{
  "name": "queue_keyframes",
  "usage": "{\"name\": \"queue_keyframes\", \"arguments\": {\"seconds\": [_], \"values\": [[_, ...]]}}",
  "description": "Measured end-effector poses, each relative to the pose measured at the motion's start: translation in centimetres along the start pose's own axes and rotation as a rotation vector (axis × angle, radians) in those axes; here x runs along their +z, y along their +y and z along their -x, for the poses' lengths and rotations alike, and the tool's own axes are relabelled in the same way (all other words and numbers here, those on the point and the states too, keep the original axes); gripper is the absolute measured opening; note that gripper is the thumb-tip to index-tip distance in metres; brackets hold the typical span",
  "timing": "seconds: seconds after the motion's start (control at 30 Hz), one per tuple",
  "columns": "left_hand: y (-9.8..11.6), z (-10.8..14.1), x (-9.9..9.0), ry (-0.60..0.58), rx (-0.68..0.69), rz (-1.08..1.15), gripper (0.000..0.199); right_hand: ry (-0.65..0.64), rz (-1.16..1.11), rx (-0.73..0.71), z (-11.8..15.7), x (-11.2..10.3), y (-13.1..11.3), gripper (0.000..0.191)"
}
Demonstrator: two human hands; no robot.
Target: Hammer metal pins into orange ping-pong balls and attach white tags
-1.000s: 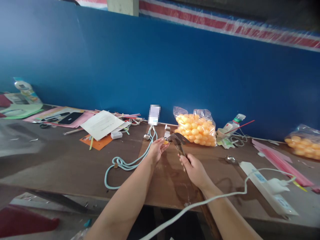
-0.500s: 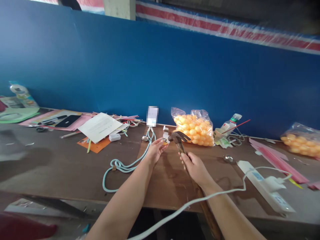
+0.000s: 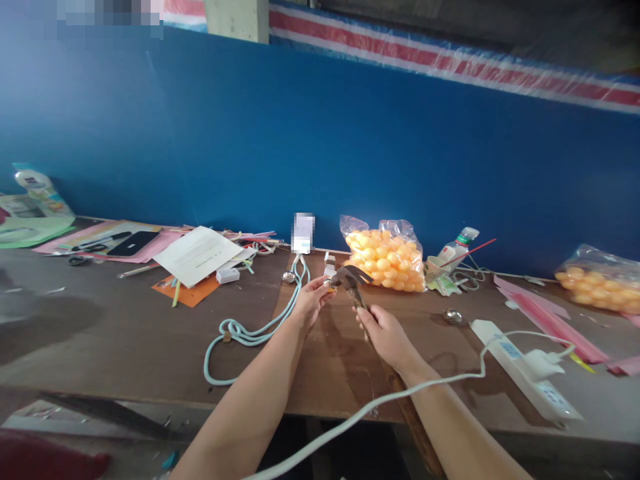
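My right hand (image 3: 387, 333) is wrapped around the wooden handle of a claw hammer (image 3: 353, 275), whose claw points to the right. Pinched in the fingers of my left hand (image 3: 311, 300) is a small shiny metal piece (image 3: 329, 283) with a yellow-orange part below it. The hammer's striking face is right beside this piece; I cannot tell whether they touch. Just behind stands a small white holder (image 3: 329, 261). Similar shiny metal pieces lie to the left (image 3: 289, 277) and to the right (image 3: 453, 317) of my hands.
A bag of orange balls (image 3: 385, 260) sits behind the hammer. A light-blue cord (image 3: 240, 331) loops on the table (image 3: 150, 353) at left, near papers (image 3: 197, 257). On the right lies a power strip (image 3: 525, 370); its white cable (image 3: 400, 397) crosses before my right forearm.
The hammer head has shifted slightly left, closer to the metal piece in my left hand. The camera view has moved a little. Both hands keep their hold.
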State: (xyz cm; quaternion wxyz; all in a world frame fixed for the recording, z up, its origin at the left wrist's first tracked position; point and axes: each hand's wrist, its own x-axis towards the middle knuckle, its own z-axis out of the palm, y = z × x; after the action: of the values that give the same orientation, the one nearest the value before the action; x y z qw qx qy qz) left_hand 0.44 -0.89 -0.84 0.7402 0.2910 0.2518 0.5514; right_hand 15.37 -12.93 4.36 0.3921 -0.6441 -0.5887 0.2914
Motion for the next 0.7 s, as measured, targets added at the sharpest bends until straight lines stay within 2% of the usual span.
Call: {"name": "queue_keyframes", "arguments": {"seconds": [0.3, 0.53, 0.63, 0.7], "values": [[0.1, -0.1, 0.0, 0.030, -0.006, 0.031, 0.019, 0.020, -0.057, 0.005, 0.7, -0.5, -0.4, 0.044], [0.3, 0.1, 0.0, 0.006, -0.020, 0.026, 0.019, -0.018, -0.016, 0.014, 0.8, 0.2, 0.1, 0.041], [0.5, 0.0, -0.1, 0.055, -0.026, 0.054, 0.015, -0.026, 0.018, -0.002, 1.1, 0.1, 0.6, 0.041], [0.6, -0.2, -0.2, 0.105, -0.030, 0.081, 0.012, -0.013, 0.127, -0.055, 1.5, -0.2, 1.2, 0.038]]}}
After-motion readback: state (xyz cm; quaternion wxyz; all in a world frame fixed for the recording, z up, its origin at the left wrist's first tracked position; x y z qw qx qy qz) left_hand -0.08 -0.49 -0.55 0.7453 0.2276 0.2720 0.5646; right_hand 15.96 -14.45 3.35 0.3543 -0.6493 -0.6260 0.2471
